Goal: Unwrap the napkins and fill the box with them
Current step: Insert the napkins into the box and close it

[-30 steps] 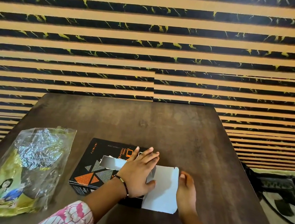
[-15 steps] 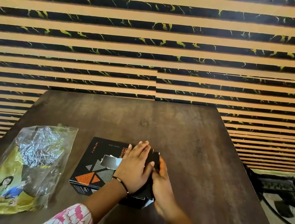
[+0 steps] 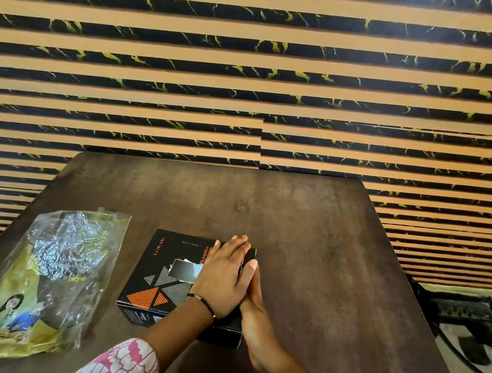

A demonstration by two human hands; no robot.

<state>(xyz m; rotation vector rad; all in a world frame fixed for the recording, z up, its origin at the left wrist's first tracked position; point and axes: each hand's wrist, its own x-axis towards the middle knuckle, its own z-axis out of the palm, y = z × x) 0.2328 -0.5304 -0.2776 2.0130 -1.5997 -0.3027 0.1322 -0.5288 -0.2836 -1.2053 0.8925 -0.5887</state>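
- Nearest: pink-and-white patterned sleeves [image 3: 124, 368] at the bottom edge, both forearms reaching forward over the table [image 3: 338, 262].
- right hand [image 3: 255, 314]: flat, fingers together, standing edge-on against the right side of the box [image 3: 161, 282]. Holding nothing, just pressing the side wall.
- left hand [image 3: 222, 278]: palm down, fingers straight and close together, lying on the right part of the lid. Also holding nothing. A thin bracelet [image 3: 203, 302] sits on the wrist.
- The box is black with orange and grey triangles, flat on the table just in front of the person, lid looks down. A pale patch [image 3: 187, 270] shows mid-lid beside the left hand; can't tell if it's a dispensing slot or a napkin edge.
- No loose napkins in view; my read is they're already inside and this is the closing step.
- To do it well: keep the left palm flat so the lid doesn't bow, push the right side flap in squarely along its whole edge, not from one corner. Box is light card, so brace it or it will slide left.
- Check nothing is pinched in the seam before letting go.
- Left of the box, well apart: empty crinkled plastic wrapper [image 3: 45, 278], yellow print, lying flat.
- Farthest: bare tabletop, then a striped wall [image 3: 256, 61].
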